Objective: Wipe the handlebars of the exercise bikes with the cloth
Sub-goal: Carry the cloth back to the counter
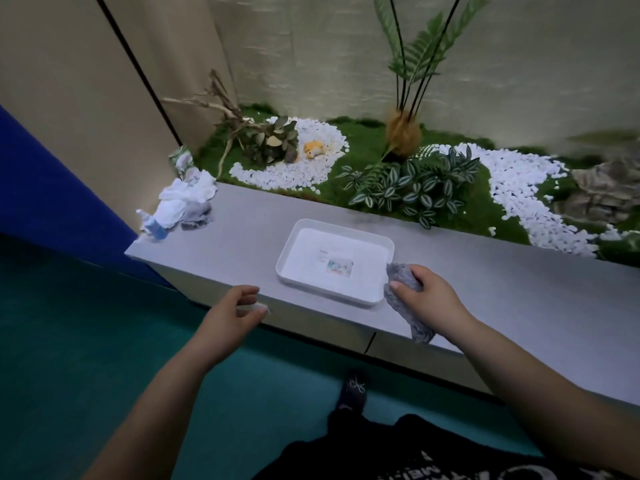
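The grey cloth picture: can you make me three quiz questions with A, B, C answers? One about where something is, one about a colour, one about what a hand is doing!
1. Where is the white tray?
A. on the grey ledge
B. on the floor
C. among the pebbles

2. What colour is the small animal figure?
A. blue
B. orange
C. black

3. What is the right hand doing?
A. resting flat and empty
B. pointing at the fern
C. gripping the grey cloth

Answers:
1. A, the tray sits on the ledge, in front of the plants.
2. B, it is orange against the white pebbles.
3. C, its fingers curl round the cloth.
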The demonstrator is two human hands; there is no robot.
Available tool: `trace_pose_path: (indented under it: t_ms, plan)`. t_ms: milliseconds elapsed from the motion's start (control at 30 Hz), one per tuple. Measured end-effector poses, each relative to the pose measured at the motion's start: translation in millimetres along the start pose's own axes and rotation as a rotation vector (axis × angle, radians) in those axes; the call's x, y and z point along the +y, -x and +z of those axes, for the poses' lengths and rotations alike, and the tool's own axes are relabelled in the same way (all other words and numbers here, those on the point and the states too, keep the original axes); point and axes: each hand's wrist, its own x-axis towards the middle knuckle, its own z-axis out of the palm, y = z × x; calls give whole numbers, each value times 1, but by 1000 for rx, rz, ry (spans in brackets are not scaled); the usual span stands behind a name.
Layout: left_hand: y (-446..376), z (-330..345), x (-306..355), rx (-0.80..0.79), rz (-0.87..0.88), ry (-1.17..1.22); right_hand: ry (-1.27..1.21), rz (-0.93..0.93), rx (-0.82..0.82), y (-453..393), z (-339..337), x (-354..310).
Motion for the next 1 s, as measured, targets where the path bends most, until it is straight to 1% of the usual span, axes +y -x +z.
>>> trace_pose_path:
  t_ms: [133,233,400,500,667,767,900,1000]
  plan:
    - [-59,-9,9,-41,-34,-38,-11,62,-11,-58,6,-12]
    - [-103,-20,24,-73,-37,-62,-2,66,-10,-99,6,-27]
    - [-172,-35,54,-106,33,-121,13,64,35,-156,8,-55]
    - [-211,-37,61,-164,66,-147,-20,101,65,-178,19,-63]
    - [-275,-29,45,-312,78,-193,-55,205,116,-197,54,-57]
    - [-309,-20,30,-396,63,-226,-56,314,147,-203,78,-52]
    - [-352,-5,13,-449,51,-253,-113,402,187,-215,104,-52]
    - [-380,11,3,-446,32,-247,-193,399,256,-230,116,-52]
